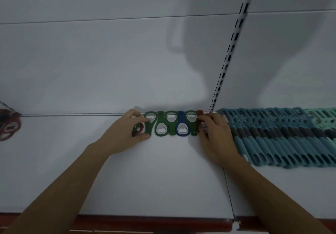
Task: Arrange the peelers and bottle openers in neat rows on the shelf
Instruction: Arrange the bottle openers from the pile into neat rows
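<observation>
openers row: bottle openers (171, 123) lie flat at the back of the shelf (163, 179), heads alternating up and down, side by side, mostly green, one blue.
left end: my left hand (127, 132) is curled round a few spare openers (137, 129), with finger and thumb also on the end green opener (150, 123).
right end: my right hand (214, 133) has bent fingers and thumb pinching the red opener (200, 113), which is mostly hidden.
step: squaring the row up from both ends, I'd judge.
how to do it well: press inward evenly from both ends, keep the openers flat, and line the tops up with the back edge. Don't let the heads ride over each other. Don't drop the spares.
peelers: teal peelers (283, 139) sit just right of my right hand, already packed in a row. Avoid knocking them.
far left: blurred pile of openers (9, 126), well apart, still to be placed.
</observation>
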The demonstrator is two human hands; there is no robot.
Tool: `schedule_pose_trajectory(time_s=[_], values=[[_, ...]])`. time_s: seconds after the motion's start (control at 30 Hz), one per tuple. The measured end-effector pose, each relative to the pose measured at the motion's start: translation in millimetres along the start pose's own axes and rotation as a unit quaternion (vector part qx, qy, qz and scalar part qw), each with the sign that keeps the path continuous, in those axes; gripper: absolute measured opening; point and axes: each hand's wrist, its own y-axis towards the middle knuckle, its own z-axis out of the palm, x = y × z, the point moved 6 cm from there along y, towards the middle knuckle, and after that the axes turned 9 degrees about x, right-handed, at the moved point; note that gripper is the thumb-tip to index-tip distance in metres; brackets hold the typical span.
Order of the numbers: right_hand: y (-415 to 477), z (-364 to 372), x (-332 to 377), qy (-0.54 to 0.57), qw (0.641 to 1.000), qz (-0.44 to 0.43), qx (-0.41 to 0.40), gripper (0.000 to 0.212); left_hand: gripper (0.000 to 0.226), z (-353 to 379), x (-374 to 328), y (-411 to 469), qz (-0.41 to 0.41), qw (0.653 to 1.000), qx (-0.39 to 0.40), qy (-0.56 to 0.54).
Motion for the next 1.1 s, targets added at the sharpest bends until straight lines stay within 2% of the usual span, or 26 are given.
schedule_pose_trajectory(time_s=[0.3, 0.43, 0.5, 0.53, 0.6, 0.67, 0.77, 0.87, 0.97, 1.03, 1.1], values=[[-1.3, -0.3, 1.1, -0.009, 1.000, 0.005, 0.000, 0.034, 0.051, 1.1, -11.6, 1.0, -0.019, 0.999, -0.030, -0.015], [-0.9, 0.3, 1.0, -0.004, 1.000, 0.010, 0.008, 0.034, 0.052, -1.7, -11.9, 0.4, -0.023, 0.999, -0.020, -0.034], [-0.6, 0.1, 0.4, 0.002, 1.000, 0.013, 0.006, 0.033, 0.053, -9.2, -6.9, -1.9, -0.036, 0.993, -0.033, -0.110], [-0.5, -0.1, 0.2, 0.004, 1.000, 0.014, 0.004, 0.033, 0.054, -14.3, -4.9, -3.9, -0.046, 0.981, -0.046, -0.181], [-0.4, -0.3, -0.1, 0.004, 1.000, 0.013, 0.003, 0.032, 0.056, -25.0, -4.9, -9.0, -0.057, 0.932, -0.076, -0.350], [0.0, -0.2, -1.1, 0.008, 1.000, 0.014, 0.003, 0.031, 0.048, -33.5, -9.4, -11.8, -0.044, 0.883, -0.094, -0.458], [0.4, -0.1, -2.2, 0.016, 1.000, 0.014, 0.002, 0.030, 0.035, -43.1, -13.5, -11.8, -0.024, 0.874, -0.128, -0.468], [1.3, 0.0, -3.2, 0.024, 1.000, 0.018, 0.000, 0.030, 0.022, -44.1, 3.4, -16.3, -0.107, 0.865, -0.219, -0.438], [1.7, 0.3, -3.8, 0.033, 0.999, 0.020, -0.001, 0.029, 0.015, -42.1, 10.0, -18.6, -0.133, 0.883, -0.232, -0.385], [1.4, 0.1, -4.2, 0.036, 0.999, 0.017, -0.003, 0.029, 0.017, -45.3, 5.7, -21.7, -0.113, 0.891, -0.248, -0.365], [1.2, -0.2, -4.3, 0.039, 0.999, 0.012, -0.006, 0.028, 0.013, -51.7, -3.7, -23.8, -0.055, 0.901, -0.260, -0.343]])
